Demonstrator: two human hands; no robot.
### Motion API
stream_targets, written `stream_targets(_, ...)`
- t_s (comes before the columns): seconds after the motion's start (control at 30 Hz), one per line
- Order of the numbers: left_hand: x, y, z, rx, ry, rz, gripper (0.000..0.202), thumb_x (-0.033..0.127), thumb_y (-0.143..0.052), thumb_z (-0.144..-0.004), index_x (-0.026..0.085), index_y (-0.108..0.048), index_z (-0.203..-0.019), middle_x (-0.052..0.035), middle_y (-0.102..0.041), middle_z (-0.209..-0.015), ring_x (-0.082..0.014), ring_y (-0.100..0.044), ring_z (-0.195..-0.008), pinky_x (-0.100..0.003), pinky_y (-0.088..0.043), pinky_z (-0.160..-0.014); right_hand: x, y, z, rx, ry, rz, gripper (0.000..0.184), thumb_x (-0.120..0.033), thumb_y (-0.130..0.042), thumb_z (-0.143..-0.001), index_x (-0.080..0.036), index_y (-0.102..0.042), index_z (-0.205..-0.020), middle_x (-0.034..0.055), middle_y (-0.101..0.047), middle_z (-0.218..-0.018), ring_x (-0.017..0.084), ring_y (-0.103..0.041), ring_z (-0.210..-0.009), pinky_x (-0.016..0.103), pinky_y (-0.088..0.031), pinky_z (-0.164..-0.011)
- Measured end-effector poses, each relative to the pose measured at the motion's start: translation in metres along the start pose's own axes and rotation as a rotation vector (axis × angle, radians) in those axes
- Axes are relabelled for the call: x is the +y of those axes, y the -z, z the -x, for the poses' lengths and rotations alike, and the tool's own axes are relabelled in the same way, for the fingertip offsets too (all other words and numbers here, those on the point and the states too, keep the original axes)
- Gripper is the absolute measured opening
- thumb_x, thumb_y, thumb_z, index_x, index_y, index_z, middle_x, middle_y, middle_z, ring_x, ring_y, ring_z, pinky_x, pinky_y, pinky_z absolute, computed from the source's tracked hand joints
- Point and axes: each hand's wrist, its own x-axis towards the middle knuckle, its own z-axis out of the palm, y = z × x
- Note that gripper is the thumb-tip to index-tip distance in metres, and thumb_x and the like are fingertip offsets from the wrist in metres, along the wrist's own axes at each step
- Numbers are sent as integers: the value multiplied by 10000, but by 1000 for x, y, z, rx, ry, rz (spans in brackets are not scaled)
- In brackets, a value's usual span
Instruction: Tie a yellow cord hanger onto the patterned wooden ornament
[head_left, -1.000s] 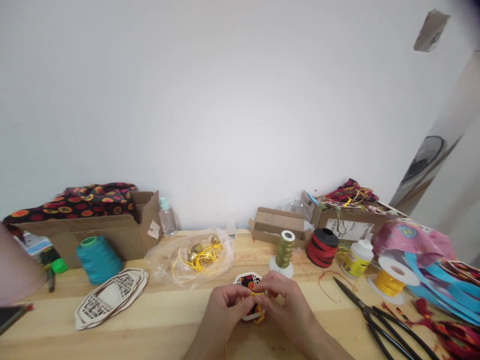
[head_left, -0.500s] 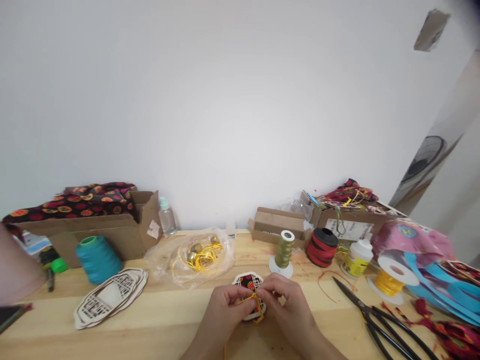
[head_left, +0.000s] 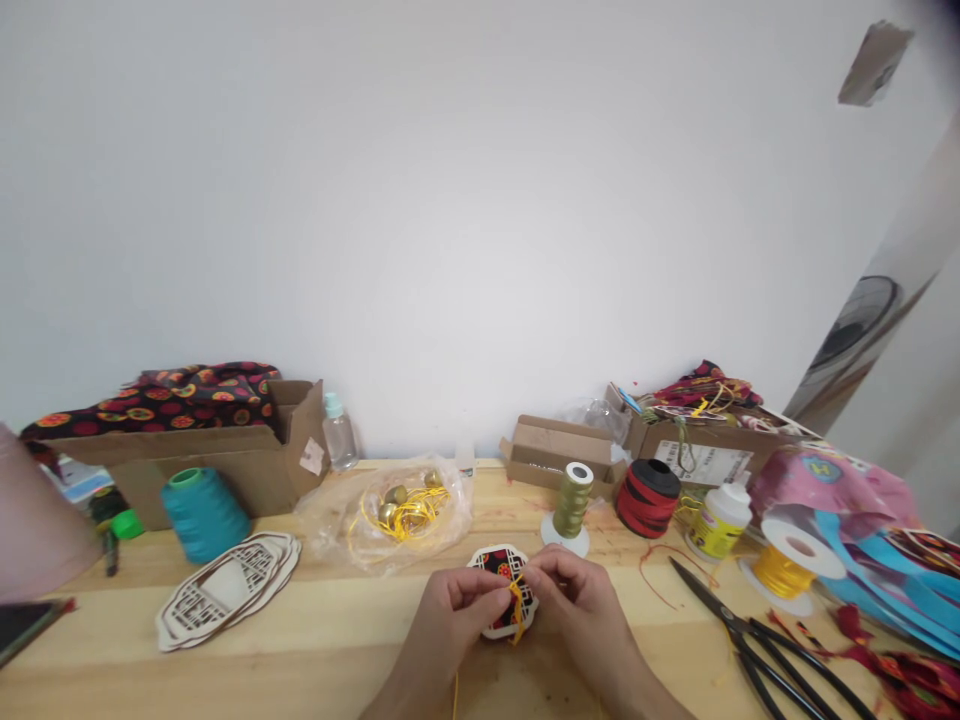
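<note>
In the head view, which is the only one given, a small wooden frame (head_left: pixel 500 564) with dark flowered cloth in its middle is seen at the near part of the table (head_left: pixel 360 630), just in front of the two hands and partly covered by their fingers. A yellow cord (head_left: pixel 517 612) is bunched over the cloth, toward the right side of the frame, and its end hangs down near the lower edge. By the left hand (head_left: pixel 466 606), the cord is pinched between thumb and finger, with the thumb laid over the cloth. By the right hand (head_left: pixel 574 598), the cord seems to be pinched too, with the fingertips brought close together by the frame's right edge; the thin part between the tips is too small to be made out. For this to be done well, the cord should be held firmly by one hand while it is pulled gently by the other, so that no lump is made. The frame should be held flat, and its thin wooden bars should not be pushed hard, as they could be snapped. The loose end should be left free of the loops. The black scissors (head_left: pixel 739 626) are found well apart, to the right.
</note>
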Motion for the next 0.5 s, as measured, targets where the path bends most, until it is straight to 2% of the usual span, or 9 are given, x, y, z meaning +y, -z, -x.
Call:
stream_targets(0.1, 2, -1, 1, 33, -14, -21, 227, 339, -704, -504, 119, -675, -547, 90, -390, -266, -34, -326, -306, -170, -347, -408, -3, 0, 0, -9, -22, -43, 242, -334, -543, -718, -120, -606, -626, 16, -512, -606, 128, -468, -584, 231, -366, -538)
stream_targets(0.17, 3, -2, 0, 34, -7, -53, 216, 332, -694, -517, 117, -674, -527, 100, -355, -264, -20, -261, -294, -163, -313, -387, -5, 1, 0, -15, -7, -54, 235, -328, -549, -713, -124, -600, -609, 10, -502, -595, 124, -461, -577, 228, -362, -536)
stream_targets(0.33, 2, -3, -2, 34, 24, -78, 181, 298, -687, -523, 120, -664, -496, 82, -422, -303, -19, -266, -306, -158, -281, -375, -8, 3, 2, -19, 85, -34, 211, -298, -555, -709, -135, -596, -581, 5, -482, -579, 121, -447, -568, 222, -348, -520)
stream_targets(0.5, 1, -1, -2, 32, 9, -32, 189, 298, -697, -515, 112, -667, -520, 26, -563, -385, -58, -422, -356, -173, -348, -409, -7, 3, 1, 1, 47, -41, 216, -303, -559, -705, -134, -597, -576, -1, -474, -570, 117, -439, -554, 220, -342, -513)
